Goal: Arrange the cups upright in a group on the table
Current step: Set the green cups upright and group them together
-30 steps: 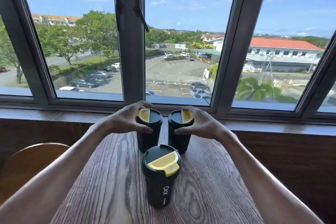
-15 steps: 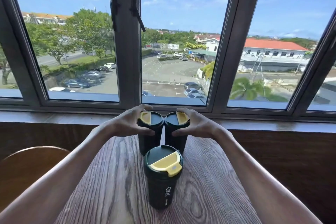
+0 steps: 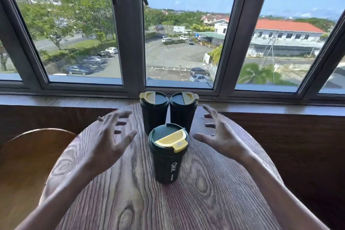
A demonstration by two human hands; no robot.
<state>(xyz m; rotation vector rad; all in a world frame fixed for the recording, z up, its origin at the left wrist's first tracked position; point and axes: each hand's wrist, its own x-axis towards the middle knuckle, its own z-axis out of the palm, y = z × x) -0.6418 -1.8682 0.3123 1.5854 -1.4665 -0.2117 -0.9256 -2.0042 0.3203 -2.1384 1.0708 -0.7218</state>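
Three dark green travel cups with yellow lid flaps stand upright in a tight triangle on the round wooden table (image 3: 205, 201). The back left cup (image 3: 154, 112) and back right cup (image 3: 183, 111) stand side by side near the window sill. In front of them stands the front cup (image 3: 169, 157), with white lettering on its side. My left hand (image 3: 110, 136) hovers to the left of the group, fingers spread, touching nothing. To the right of the group my right hand (image 3: 218, 134) is likewise spread and holds nothing.
A wooden window sill (image 3: 261, 108) and a wide window (image 3: 179, 43) run right behind the back cups. A round wooden chair seat (image 3: 24, 164) sits low at the left of the table. A dark wood wall panel (image 3: 308, 145) lies to the right.
Both hands have let go of the two back cups and pulled back and outward, fingers now spread. The back cups stand close together. The camera has tilted down.
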